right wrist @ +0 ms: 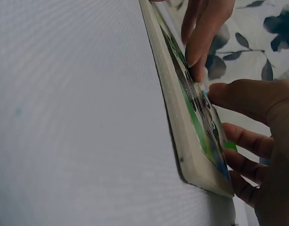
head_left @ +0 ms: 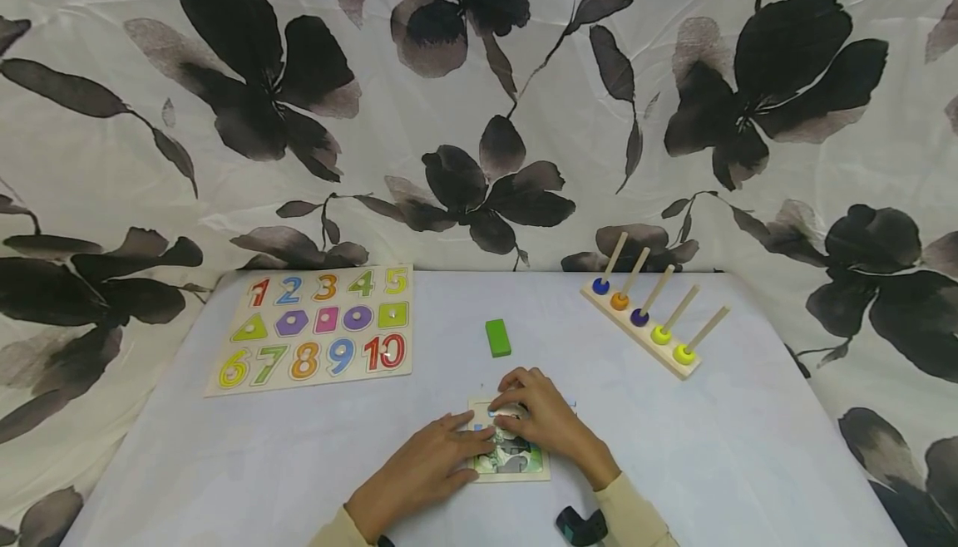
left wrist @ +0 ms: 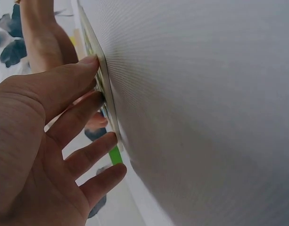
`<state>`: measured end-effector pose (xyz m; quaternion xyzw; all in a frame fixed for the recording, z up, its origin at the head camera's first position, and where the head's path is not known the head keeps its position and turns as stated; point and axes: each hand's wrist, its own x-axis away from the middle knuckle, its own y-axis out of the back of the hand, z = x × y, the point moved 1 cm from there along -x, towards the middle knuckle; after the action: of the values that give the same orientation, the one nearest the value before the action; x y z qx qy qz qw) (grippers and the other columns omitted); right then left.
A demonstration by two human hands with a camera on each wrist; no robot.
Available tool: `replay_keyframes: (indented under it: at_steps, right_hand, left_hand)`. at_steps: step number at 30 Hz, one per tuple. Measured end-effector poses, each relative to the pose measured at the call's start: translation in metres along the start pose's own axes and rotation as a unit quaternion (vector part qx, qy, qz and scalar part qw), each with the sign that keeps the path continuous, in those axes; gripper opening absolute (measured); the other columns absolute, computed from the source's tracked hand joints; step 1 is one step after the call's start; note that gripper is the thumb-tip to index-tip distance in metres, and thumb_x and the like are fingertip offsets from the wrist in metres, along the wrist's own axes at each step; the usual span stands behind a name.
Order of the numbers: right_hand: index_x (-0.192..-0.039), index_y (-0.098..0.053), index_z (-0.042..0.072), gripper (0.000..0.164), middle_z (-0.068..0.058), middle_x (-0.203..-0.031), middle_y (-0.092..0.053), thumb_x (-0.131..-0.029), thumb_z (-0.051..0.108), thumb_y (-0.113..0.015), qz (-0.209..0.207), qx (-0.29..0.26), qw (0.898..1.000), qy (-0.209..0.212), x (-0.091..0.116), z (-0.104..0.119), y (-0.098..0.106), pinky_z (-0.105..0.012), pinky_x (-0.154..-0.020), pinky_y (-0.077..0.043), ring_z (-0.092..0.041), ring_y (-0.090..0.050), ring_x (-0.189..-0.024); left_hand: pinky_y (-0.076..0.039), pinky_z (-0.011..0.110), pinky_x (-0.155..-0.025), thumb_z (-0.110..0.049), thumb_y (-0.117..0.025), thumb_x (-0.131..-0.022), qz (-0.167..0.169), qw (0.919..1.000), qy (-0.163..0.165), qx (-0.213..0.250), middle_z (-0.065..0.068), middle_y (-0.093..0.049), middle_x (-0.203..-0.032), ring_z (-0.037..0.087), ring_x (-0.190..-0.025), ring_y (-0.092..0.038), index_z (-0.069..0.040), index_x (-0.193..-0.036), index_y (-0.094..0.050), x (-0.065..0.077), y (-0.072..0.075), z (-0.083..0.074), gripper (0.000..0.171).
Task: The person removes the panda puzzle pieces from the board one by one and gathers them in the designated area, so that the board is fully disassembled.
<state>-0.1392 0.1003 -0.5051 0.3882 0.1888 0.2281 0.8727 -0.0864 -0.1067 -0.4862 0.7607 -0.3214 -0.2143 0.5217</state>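
A small wooden picture puzzle (head_left: 512,477) lies flat near the front of the table, its picture black, white and green. My left hand (head_left: 430,460) reaches in from the left with fairly straight, spread fingers; the fingertips (left wrist: 93,60) touch the puzzle's edge and face. Over the upper part of the puzzle, my right hand (head_left: 546,418) arches with bent fingers. Its thumb and fingers hold a puzzle piece (right wrist: 213,123) showing an eye, at the far end of the frame. Much of the picture is hidden under both hands.
A wooden number and shape board (head_left: 314,322) lies at the back left. Behind the puzzle is a green block (head_left: 497,337). A peg stand (head_left: 649,324) with coloured rings stands at the back right. A black curved object (head_left: 580,526) sits by the right wrist. Floral cloth (head_left: 479,115) hangs behind.
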Motion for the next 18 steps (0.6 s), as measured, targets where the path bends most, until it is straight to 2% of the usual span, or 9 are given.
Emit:
replay_keyframes:
  at_steps: [13,18]
  right_hand:
    - [-0.100,-0.075,0.021,0.014,0.010,-0.102,-0.059,-0.087,0.020,-0.071,0.001,-0.017,1.000,-0.009,0.0034,0.0012,0.0043,-0.033,-0.082,-0.043,-0.009,-0.047,-0.095]
    - [-0.101,-0.075,0.022,0.014,0.013,-0.097,-0.064,-0.088,0.022,-0.070,0.003,-0.026,1.000,-0.007,0.0044,-0.0013,0.0040,-0.029,-0.079,-0.042,-0.007,-0.047,-0.090]
  left_hand:
    - [-0.038,0.050,-0.106,-0.025,-0.070,-0.087,-0.008,0.9999,0.004,0.012,-0.007,-0.056,-0.136,0.030,-0.132,-0.045,-0.021,-0.125,-0.065,0.0000,-0.0017,0.0006,0.039]
    - [-0.039,0.049,-0.106,-0.025,-0.070,-0.087,-0.010,0.9999,0.003,0.008,-0.009,-0.056,-0.136,0.030,-0.132,-0.045,-0.022,-0.126,-0.065,0.0003,-0.0028,0.0009,0.039]
